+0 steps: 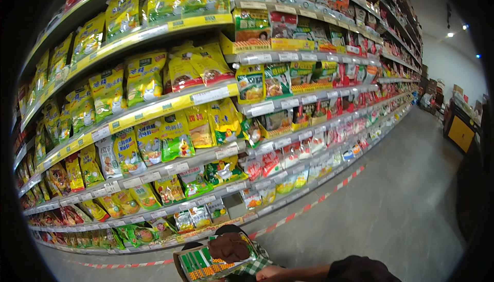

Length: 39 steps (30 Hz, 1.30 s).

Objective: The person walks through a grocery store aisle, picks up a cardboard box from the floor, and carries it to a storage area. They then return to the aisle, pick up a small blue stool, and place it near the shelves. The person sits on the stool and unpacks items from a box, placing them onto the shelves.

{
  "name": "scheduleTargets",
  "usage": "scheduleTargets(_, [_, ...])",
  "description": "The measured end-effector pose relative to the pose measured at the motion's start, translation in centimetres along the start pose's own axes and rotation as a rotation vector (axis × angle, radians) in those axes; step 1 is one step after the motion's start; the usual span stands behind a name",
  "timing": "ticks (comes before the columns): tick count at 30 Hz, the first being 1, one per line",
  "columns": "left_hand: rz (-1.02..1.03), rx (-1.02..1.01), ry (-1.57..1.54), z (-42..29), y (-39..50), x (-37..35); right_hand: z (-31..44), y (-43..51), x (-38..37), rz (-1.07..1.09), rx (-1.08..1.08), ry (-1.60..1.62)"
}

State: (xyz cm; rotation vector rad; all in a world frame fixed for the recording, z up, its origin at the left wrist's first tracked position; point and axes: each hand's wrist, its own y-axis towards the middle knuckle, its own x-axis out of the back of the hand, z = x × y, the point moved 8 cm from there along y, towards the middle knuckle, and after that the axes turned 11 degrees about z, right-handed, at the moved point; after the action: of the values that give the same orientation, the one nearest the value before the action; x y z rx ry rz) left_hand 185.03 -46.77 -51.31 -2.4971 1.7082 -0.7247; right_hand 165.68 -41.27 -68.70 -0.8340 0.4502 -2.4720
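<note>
My right hand (269, 272) is at the bottom edge of the view, beside a green-and-white checkered cloth (254, 265). Its fingers are partly cut off, so its hold is unclear. Just left of it, before me, is an open cardboard box (178, 268) holding several green, white and orange packets (195, 265). A crumpled brown cloth (229, 247) lies over the box's right part. My left hand is out of view.
Tall store shelves (204, 96) hold rows of yellow seasoning pouches (145, 77) and other packets. Red-and-white floor tape (301, 217) runs along their base on the grey floor (370, 212). A black-and-yellow cabinet (460, 129) stands far right, with boxes (431, 85) beyond.
</note>
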Motion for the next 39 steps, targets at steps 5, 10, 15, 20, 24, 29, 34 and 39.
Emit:
scheduleTargets(5, [-0.579, -0.176, 0.028, -6.3, -5.2, 10.4, 5.9, -5.2, 4.5, 0.055, 0.704, 0.149])
scheduleTargets(10, [-0.670, -0.366, -0.593, -5.6, -3.0, 16.3, 6.2, -4.7, 20.4, -0.187, 0.407, 0.518])
scheduleTargets(15, [-0.533, -0.523, -0.885, -6.7, 4.7, 17.8, 2.8, -5.8, 40.4, -1.015, 0.299, 0.248])
scheduleTargets(20, [-0.402, -0.452, -0.919, -7.3, 10.5, 17.3, 2.3, -6.5, 52.2, -1.370, 0.096, -0.475])
scheduleTargets(24, [-0.399, -0.349, -0.865, -6.9, 13.4, 16.2, 1.3, -4.3, 56.9, -1.186, -0.141, -0.437])
scheduleTargets(29, [-0.376, -0.396, -0.844, -7.3, 14.7, 15.0, 1.8, -2.5, 58.5, -0.978, -0.280, -0.472])
scheduleTargets(34, [-0.335, -0.270, -0.921, -7.4, 15.8, 13.6, 2.7, -3.7, 56.5, -1.351, -0.161, -0.452])
scheduleTargets(39, [-0.399, -0.268, -0.900, -8.0, 15.6, 13.4, 2.5, -4.7, 54.5, -1.637, -0.182, -0.378])
